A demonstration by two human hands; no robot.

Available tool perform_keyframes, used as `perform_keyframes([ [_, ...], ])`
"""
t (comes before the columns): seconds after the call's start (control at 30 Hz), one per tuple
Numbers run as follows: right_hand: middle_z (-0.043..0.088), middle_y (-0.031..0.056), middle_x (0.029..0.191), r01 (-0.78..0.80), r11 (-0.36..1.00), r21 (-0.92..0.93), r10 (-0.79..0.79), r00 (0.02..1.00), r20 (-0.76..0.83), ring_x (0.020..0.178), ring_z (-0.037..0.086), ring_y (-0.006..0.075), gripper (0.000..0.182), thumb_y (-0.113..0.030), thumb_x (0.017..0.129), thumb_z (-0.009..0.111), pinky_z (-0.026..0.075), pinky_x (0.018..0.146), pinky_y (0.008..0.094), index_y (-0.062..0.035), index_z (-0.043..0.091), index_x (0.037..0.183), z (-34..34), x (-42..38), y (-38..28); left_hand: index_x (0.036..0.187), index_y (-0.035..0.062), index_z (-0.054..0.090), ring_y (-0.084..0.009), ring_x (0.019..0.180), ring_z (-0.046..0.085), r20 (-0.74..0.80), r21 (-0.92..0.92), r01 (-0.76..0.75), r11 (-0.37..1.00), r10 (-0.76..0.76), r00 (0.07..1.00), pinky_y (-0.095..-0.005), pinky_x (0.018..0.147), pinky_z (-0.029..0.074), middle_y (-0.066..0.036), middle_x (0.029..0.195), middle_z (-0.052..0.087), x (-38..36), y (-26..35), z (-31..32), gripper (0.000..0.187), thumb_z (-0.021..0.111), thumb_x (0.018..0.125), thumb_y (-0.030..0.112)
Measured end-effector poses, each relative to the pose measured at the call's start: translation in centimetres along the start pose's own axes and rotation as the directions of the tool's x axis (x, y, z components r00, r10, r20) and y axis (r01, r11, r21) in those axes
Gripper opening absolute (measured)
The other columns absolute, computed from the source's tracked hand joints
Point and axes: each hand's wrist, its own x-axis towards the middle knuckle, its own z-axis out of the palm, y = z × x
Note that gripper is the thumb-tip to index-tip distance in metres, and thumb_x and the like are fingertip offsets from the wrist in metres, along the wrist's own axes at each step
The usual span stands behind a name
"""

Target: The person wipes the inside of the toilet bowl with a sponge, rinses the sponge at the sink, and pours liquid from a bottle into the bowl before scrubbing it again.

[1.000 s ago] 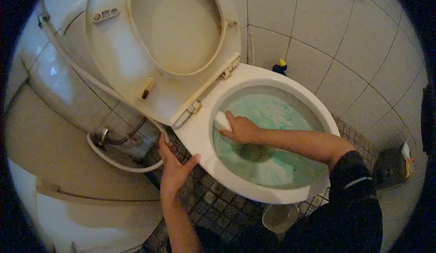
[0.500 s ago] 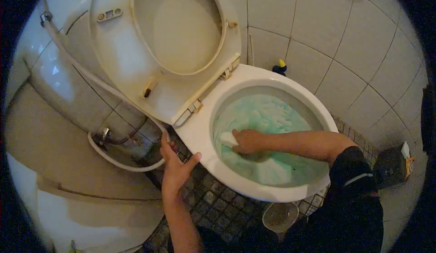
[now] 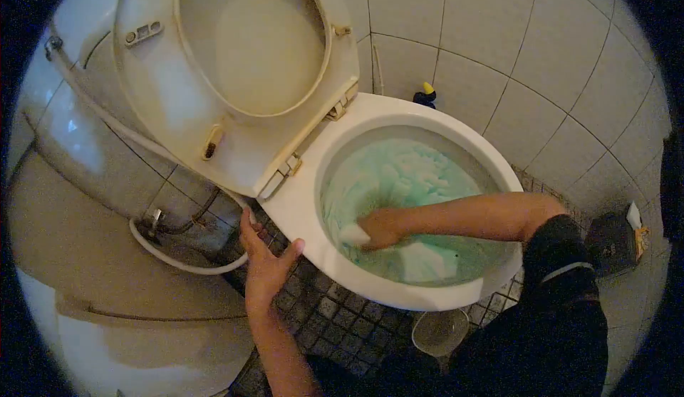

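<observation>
Inside the toilet bowl point(image 3: 499, 148), my right hand point(image 3: 381, 230) is closed round a white sponge-like block point(image 3: 354, 235), blurred by motion, against the left inner wall. Blue-green foamy water point(image 3: 406, 165) fills the bowl. My left hand point(image 3: 267, 258) has its fingers and thumb spread beside the bowl's left outer edge, near the white hose, and holds nothing. The raised seat point(image 3: 324, 41) and lid point(image 3: 164, 112) lean back behind the bowl.
A white hose point(image 3: 182, 262) loops at the left by a metal wall tap point(image 3: 155, 217). A dark bottle with a yellow cap point(image 3: 425, 96) stands behind the bowl. A dipper point(image 3: 439, 331) lies on the dark tiled floor point(image 3: 320, 315). A black bin point(image 3: 613, 244) is at the right.
My right hand has moved slightly down and left along the bowl's inner wall with the white block. The whole view has shifted a little, and my left hand stays beside the bowl.
</observation>
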Motion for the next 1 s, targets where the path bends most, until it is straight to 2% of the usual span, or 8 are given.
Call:
perform_keyframes([
  [0.03,0.056,0.0253,0.089,0.153,0.988,-0.031,-0.150,0.985,0.083,0.084,0.054,0.0390,0.057,-0.042,0.073,0.054,0.042,0.074,0.0460,0.0053,0.044,0.102,-0.5,-0.6,-0.8,0.131,0.0062,0.007,-0.0319,0.109,0.031,-0.013,0.006,0.007,1.000,-0.007,1.000,-0.0416,0.094,0.028,-0.023,0.125,0.021,0.1,-0.2,0.0,0.101,0.075,0.059,0.027],
  [0.17,0.056,0.0257,0.091,0.089,0.992,-0.091,-0.077,0.989,0.130,0.086,0.054,0.0386,0.061,-0.043,0.073,0.053,0.042,0.076,0.0454,0.0073,0.042,0.106,-2.3,-2.4,-2.3,0.131,0.0057,0.006,-0.0331,0.112,0.030,-0.002,-0.008,-0.044,0.999,0.044,0.999,-0.0414,0.094,0.027,-0.024,0.127,0.018,0.3,-0.6,0.2,0.102,0.075,0.059,0.026],
  [0.23,0.056,0.0264,0.091,-0.112,0.993,0.029,0.116,0.958,-0.261,0.082,0.055,0.0397,0.060,-0.041,0.071,0.055,0.045,0.072,0.0455,0.0092,0.045,0.103,-0.2,0.1,-0.1,0.131,0.0049,0.006,-0.0328,0.112,0.029,-0.032,0.054,-0.051,0.997,0.053,0.998,-0.0407,0.095,0.026,-0.024,0.126,0.019,0.1,0.2,0.0,0.101,0.075,0.059,0.022],
  [0.33,0.056,0.0262,0.088,-0.315,0.928,0.197,0.355,0.910,-0.216,0.083,0.055,0.0390,0.062,-0.046,0.073,0.052,0.042,0.074,0.0451,0.0070,0.043,0.104,-0.2,1.5,0.3,0.131,0.0045,0.006,-0.0335,0.112,0.029,-0.044,0.011,-0.034,0.999,0.034,0.998,-0.0410,0.095,0.026,-0.024,0.126,0.019,0.1,0.0,0.2,0.102,0.075,0.058,0.019],
  [0.53,0.056,0.0263,0.087,0.142,0.989,0.031,-0.145,0.980,0.139,0.082,0.055,0.0388,0.057,-0.045,0.072,0.052,0.043,0.074,0.0450,0.0057,0.048,0.098,-2.3,-3.2,-3.0,0.131,0.0050,0.006,-0.0338,0.113,0.029,-0.051,0.084,0.000,0.996,0.004,0.999,-0.0416,0.096,0.025,-0.024,0.125,0.021,0.1,-0.1,0.1,0.102,0.075,0.058,0.020],
  [0.77,0.058,0.0234,0.085,-0.076,0.994,-0.076,0.073,0.997,-0.037,0.083,0.056,0.0368,0.048,-0.042,0.072,0.053,0.044,0.073,0.0450,0.0037,0.057,0.087,-1.0,-1.8,-2.5,0.131,0.0052,0.008,-0.0340,0.114,0.029,-0.035,0.049,-0.022,0.999,0.024,0.999,-0.0408,0.096,0.025,-0.023,0.123,0.023,-0.2,-0.1,-0.1,0.100,0.075,0.058,0.019],
  [0.87,0.058,0.0191,0.090,0.124,0.984,-0.130,-0.077,0.943,0.324,0.083,0.056,0.0350,0.046,-0.042,0.071,0.053,0.044,0.071,0.0439,-0.0027,0.056,0.094,-2.9,-5.1,-4.0,0.131,0.0052,0.008,-0.0343,0.112,0.031,-0.047,0.022,0.026,0.999,-0.025,0.999,-0.0410,0.096,0.026,-0.023,0.123,0.024,-0.3,0.3,0.1,0.100,0.075,0.058,0.019],
  [1.0,0.060,0.0155,0.086,0.009,0.835,-0.550,0.383,0.709,0.592,0.079,0.057,0.0330,0.051,-0.042,0.067,0.055,0.044,0.068,0.0412,-0.0048,0.053,0.103,-4.8,-7.9,-1.5,0.132,0.0063,0.008,-0.0335,0.110,0.032,-0.044,0.003,0.015,1.000,-0.015,0.999,-0.0408,0.094,0.027,-0.022,0.121,0.026,0.1,0.2,-0.1,0.101,0.075,0.057,0.019],
])
